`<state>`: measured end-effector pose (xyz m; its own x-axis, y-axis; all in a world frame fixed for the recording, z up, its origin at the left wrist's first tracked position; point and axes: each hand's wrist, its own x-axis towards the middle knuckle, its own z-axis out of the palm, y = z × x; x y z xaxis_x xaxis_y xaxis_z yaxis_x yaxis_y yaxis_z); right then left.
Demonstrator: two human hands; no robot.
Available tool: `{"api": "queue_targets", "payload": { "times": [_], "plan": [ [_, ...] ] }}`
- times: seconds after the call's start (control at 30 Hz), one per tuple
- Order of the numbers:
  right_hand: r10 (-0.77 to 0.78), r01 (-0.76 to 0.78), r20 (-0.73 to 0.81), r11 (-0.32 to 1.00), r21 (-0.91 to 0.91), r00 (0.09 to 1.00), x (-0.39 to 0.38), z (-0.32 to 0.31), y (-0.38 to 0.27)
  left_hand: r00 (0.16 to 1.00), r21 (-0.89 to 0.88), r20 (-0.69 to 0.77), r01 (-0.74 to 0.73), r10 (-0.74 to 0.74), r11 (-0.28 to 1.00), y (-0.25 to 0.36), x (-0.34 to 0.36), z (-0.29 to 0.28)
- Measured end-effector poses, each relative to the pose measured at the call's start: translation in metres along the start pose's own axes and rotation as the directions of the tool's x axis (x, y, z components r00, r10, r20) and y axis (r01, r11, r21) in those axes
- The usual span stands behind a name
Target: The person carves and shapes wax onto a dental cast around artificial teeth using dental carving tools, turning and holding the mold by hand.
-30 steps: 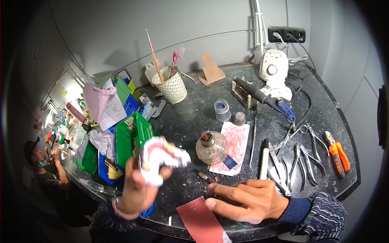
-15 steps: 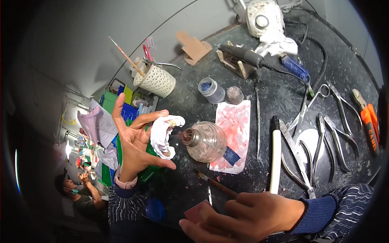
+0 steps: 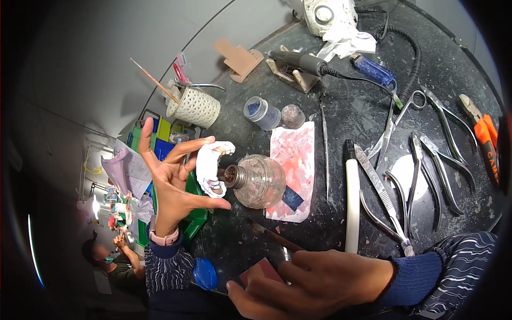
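Note:
A white plaster dental model (image 3: 207, 169) with yellowish teeth is gripped by the edges between thumb and index finger of my left hand (image 3: 173, 184), its other fingers spread. Right beside it is the metal neck of a round glass spirit lamp (image 3: 260, 181); no flame can be made out. Lower down, my right hand (image 3: 320, 280) has its fingers curled round a small pinkish-red sheet (image 3: 262, 271) that looks like wax, partly hidden by them. A brown wooden-handled tool (image 3: 277, 236) runs up to the knuckles; I cannot tell whether it is held. A narrow silvery piece (image 3: 287, 255) shows there too.
Behind the lamp lie a pink-stained paper (image 3: 290, 154) and two small jars (image 3: 261, 113). Pliers (image 3: 445, 170), tweezers (image 3: 381, 192) and a white-handled tool (image 3: 352, 202) fill the right side. A handpiece (image 3: 298, 62) rests at the back. A blue lid (image 3: 205, 273) sits near my left sleeve.
The view has shifted slightly. My left hand has brought the dental model closer to the lamp's neck. My right hand has moved a little, still with the pinkish-red sheet.

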<state>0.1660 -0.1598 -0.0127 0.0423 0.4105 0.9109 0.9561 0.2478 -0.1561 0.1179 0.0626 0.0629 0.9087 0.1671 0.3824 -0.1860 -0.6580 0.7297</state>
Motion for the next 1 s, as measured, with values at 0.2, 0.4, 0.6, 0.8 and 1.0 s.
{"api": "queue_targets", "payload": {
  "times": [0.2, 0.4, 0.6, 0.8, 1.0],
  "plan": [
    [0.026, -0.028, 0.04, 0.999, 0.04, 0.999, 0.002, -0.003, 0.002, 1.0, 0.016, -0.006, -0.004, 0.004, 1.0, 0.001, -0.012, -0.003],
    [0.006, -0.011, 0.117, 0.999, 0.037, 0.993, 0.007, -0.012, 0.002, 1.0, 0.01, -0.01, -0.012, 0.012, 1.0, 0.006, -0.005, 0.0],
    [-0.138, 0.118, 0.251, 0.989, 0.092, 0.958, 0.022, -0.018, 0.017, 0.979, -0.173, -0.203, -0.009, -0.027, 0.985, 0.004, -0.012, -0.006],
    [-0.074, 0.046, 0.323, 0.995, 0.091, 0.944, 0.026, -0.025, 0.021, 0.985, -0.022, -0.169, 0.039, -0.042, 0.999, 0.03, -0.048, -0.02],
    [-0.065, 0.024, 0.357, 0.993, 0.118, 0.932, 0.035, -0.024, 0.018, 0.974, 0.163, -0.208, -0.062, 0.095, 0.985, 0.055, -0.085, -0.026]
  ]
}}
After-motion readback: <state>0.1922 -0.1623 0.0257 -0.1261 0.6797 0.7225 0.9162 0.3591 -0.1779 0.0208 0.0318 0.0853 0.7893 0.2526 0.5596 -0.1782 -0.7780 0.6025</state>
